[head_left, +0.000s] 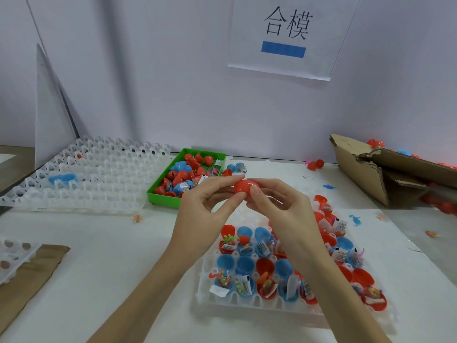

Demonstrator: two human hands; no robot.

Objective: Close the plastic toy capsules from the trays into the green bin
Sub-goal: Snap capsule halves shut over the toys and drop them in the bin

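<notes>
Near edge: clear tray (205,297) of open capsules on white table (111,256); lilac wall behind. Red capsule (244,186) pinched between left hand (197,206) and right hand (279,206) fingertips; green bin (158,196) at 10 o'clock.

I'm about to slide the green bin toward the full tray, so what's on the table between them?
Head view: both hands, holding a red capsule, cover most of it; I cannot tell.

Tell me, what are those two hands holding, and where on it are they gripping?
A red capsule, pinched between both hands above the tray: the left hand grips its left end with the fingertips, the right hand its right end, thumb across the front.
</notes>
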